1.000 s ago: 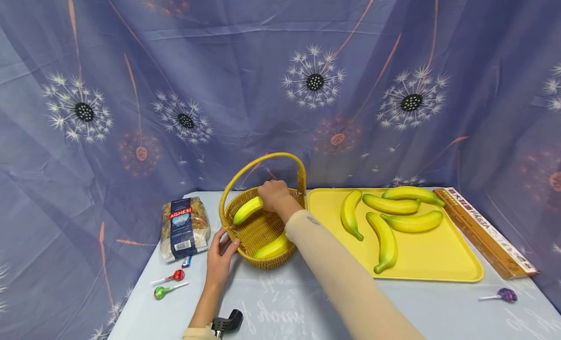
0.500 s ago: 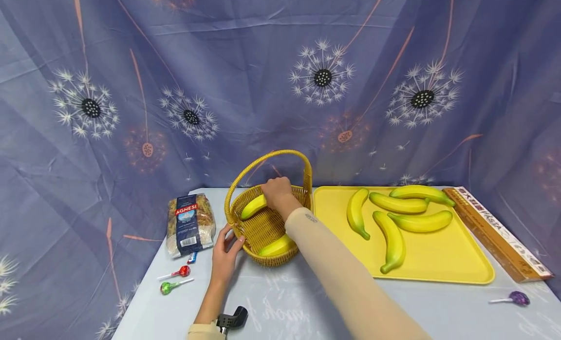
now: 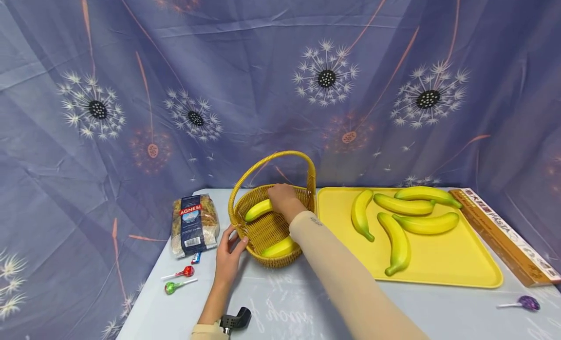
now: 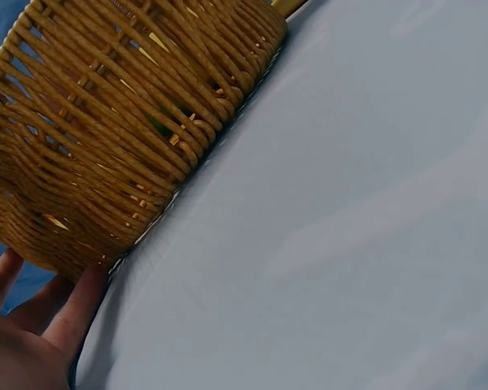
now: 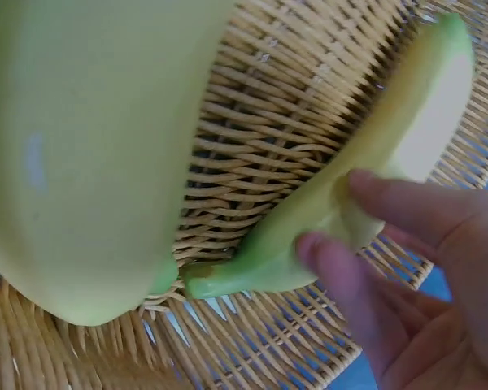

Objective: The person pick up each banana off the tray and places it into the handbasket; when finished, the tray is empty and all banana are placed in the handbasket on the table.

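Observation:
A wicker basket (image 3: pixel 268 230) with an arched handle stands on the table and has bananas in it. My left hand (image 3: pixel 228 257) rests against its near left side; the left wrist view shows the fingers fairly straight, with the tips touching the outer weave. Reaching inside, my right hand (image 3: pixel 285 198) holds a yellow banana (image 3: pixel 257 211) along the far wall. Up close, the right wrist view shows fingertips pressed to that banana (image 5: pixel 407 122), the remaining fingers partly hidden. Another banana (image 3: pixel 279 247) lies at the basket's near side, partly covered by the right sleeve.
On the right, a yellow tray (image 3: pixel 456 262) bears several bananas (image 3: pixel 396 245), beside a long pasta box (image 3: pixel 504 235). A purple lollipop (image 3: pixel 528 303) lies near it. Left of the basket are a pasta bag (image 3: pixel 194 225), a red lollipop (image 3: pixel 188 271) and a green lollipop (image 3: pixel 171 287).
The whole view has shifted slightly, so everything appears farther right. My right hand sits a little lower in the basket with the banana. The left hand keeps its place on the basket.

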### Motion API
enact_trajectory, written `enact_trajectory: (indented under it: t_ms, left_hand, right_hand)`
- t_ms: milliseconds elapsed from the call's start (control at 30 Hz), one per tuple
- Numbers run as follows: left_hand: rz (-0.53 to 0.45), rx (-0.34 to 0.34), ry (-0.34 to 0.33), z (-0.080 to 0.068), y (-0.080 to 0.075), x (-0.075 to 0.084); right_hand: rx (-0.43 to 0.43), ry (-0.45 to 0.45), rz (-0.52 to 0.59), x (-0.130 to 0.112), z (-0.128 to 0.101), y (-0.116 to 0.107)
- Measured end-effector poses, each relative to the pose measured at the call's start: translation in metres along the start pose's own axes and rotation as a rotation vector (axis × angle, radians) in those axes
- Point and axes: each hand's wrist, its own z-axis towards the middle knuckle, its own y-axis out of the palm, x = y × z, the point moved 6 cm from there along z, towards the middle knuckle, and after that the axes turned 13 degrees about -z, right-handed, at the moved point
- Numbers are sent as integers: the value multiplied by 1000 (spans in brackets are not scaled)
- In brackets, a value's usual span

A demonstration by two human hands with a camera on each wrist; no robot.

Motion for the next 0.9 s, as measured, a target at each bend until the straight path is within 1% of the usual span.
enact_trajectory:
  t_ms: [133,200,333,500,600,700,800,900]
  left_hand:
    - [0,4,-6,1,-1,0]
    - [1,4,-13,1,-1,0]
    - [-4,1,-20,-1,1,0]
    - [-9,0,-14,-2,3,1]
    - [0,4,-20,-1,3,2]
    - [-5,3,-40,-1,2,5]
    - [-12,-14,-56,-4,4,12]
    - [-10,-26,-58,-9,8,22]
  right_hand:
    - [36,-13,50,-2,0,-5]
    - [46,-7,41,-2,1,-4]
    - [41,10,24,-2,4,-1]
    - [38,3,22,-1,-2,-6]
    - [53,-29,-1,-3,-9,-15]
    - [65,-85,-21,-4,-19,-27]
    - [69,-136,5,-1,-33,-35]
    - [98,-178,46,6,-49,-39]
